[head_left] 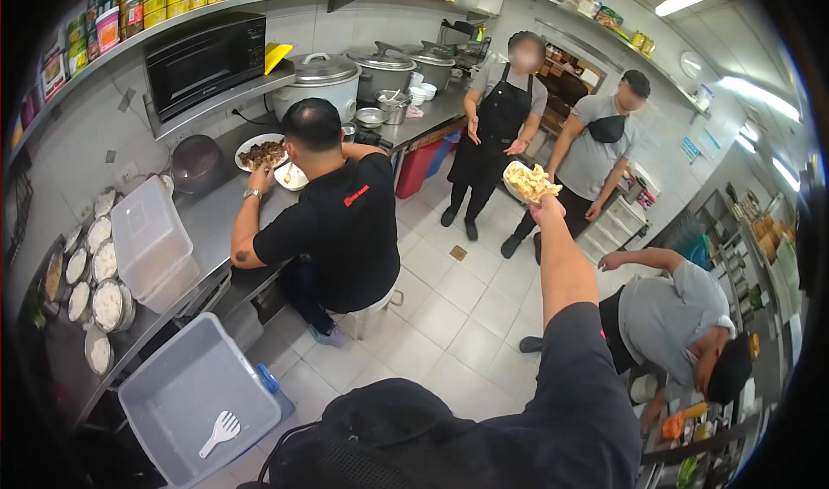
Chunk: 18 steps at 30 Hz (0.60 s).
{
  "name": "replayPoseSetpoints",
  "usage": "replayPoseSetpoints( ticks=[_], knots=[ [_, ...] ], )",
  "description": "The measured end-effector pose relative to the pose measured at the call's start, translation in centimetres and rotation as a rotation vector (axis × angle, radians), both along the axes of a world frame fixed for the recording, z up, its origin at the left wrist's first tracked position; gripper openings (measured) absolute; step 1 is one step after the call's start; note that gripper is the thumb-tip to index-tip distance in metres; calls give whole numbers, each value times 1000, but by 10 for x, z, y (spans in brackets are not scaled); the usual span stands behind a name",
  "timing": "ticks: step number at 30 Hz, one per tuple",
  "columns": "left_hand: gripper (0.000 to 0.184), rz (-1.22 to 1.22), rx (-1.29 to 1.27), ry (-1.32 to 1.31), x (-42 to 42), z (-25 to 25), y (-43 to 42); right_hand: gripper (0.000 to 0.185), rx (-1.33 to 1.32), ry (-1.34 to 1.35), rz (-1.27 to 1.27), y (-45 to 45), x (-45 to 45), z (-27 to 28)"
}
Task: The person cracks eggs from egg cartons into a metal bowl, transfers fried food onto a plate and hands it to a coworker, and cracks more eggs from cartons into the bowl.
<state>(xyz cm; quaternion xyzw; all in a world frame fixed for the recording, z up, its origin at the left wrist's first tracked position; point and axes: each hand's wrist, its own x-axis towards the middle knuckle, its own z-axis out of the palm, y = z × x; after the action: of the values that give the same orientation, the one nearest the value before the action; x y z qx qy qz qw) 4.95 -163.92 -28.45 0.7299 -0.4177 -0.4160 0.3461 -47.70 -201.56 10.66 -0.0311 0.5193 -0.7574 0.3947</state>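
Observation:
My right hand (546,209) is stretched far out in front at the end of my raised arm. It grips the near edge of a white plate (511,183), which is heaped with pale yellow, crisp-looking food pieces (531,180). The plate hangs in the air over the tiled floor, towards two standing people. Most of the fingers are hidden by the plate and food. My left hand is outside the view.
A seated person (332,204) eats at the steel counter (207,221). Two people (496,117) (600,135) stand ahead; another (665,308) bends at the right. A grey tub (164,385) holding a white slotted scoop (223,430) stands lower left, near bowls of rice (108,303).

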Motion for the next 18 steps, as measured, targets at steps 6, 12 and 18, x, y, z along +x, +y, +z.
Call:
replayPoseSetpoints(
  ticks=[6, 12, 18],
  knots=[
    [31, 108, 53, -10, -36, -3, 1, 28, 82, 113, 13, -78, -1, -17],
    [30, 353, 375, -49, -75, -28, 125, 24, 53, 132, 108, -144, -10, -42],
    [30, 508, 506, -21, -114, -15, 195, 26, 17, 104, 140, -160, -24, -75]
  ],
)
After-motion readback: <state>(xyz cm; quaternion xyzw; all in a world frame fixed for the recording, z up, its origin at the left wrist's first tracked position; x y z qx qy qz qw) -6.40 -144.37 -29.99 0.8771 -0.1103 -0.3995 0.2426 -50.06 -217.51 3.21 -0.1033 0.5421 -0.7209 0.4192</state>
